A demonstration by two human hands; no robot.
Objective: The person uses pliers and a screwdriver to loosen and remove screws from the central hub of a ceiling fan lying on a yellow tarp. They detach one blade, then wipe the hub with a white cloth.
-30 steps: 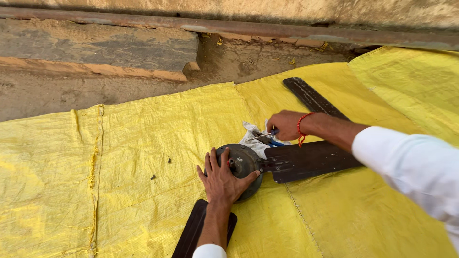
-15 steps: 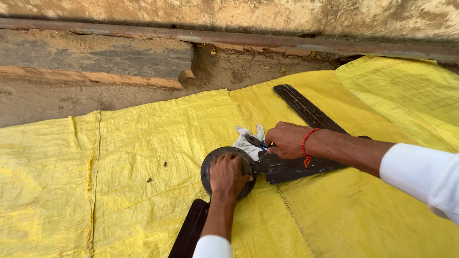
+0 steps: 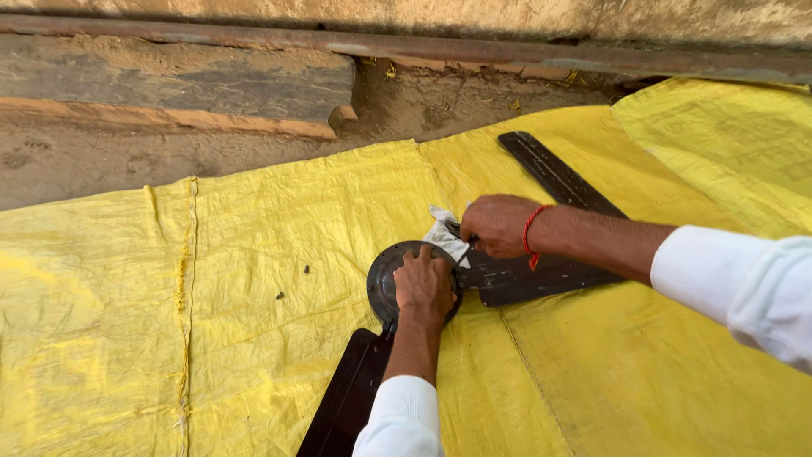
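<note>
Dark ceiling fan lies flat on a yellow woven plastic tarp (image 3: 211, 322) spread over dusty ground. Its round dark metal motor hub (image 3: 387, 275) sits mid-frame with three dark brown flat blades around it: one blade (image 3: 554, 173) runs up-right toward the wall, one blade (image 3: 550, 279) points right under the right forearm, one blade (image 3: 342, 402) comes down toward the bottom edge beside the left sleeve.

Left hand (image 3: 425, 288) is pressed flat on top of the hub, palm down, fingers spread and lightly curled over the far rim, pinning it rather than gripping anything.

Right hand (image 3: 497, 226), red thread at the wrist, is closed around a crumpled white cloth (image 3: 444, 235), pinching it against the hub's upper edge where the right-pointing blade joins. A thin dark bit shows by the fingers; can't tell what it is.

Progress, as a judgement: work looks like wiping the fan down, and it's at the hub-and-blade-root stage. All three blades are still attached and look dull and dusty, so most of the surface appears not yet done. Hub underside is hidden.

Behind: a weathered concrete step (image 3: 169, 93) and a rusty metal rail (image 3: 474, 51) along the wall base. A few small dark specks (image 3: 292, 283) sit on the tarp left of the hub.
</note>
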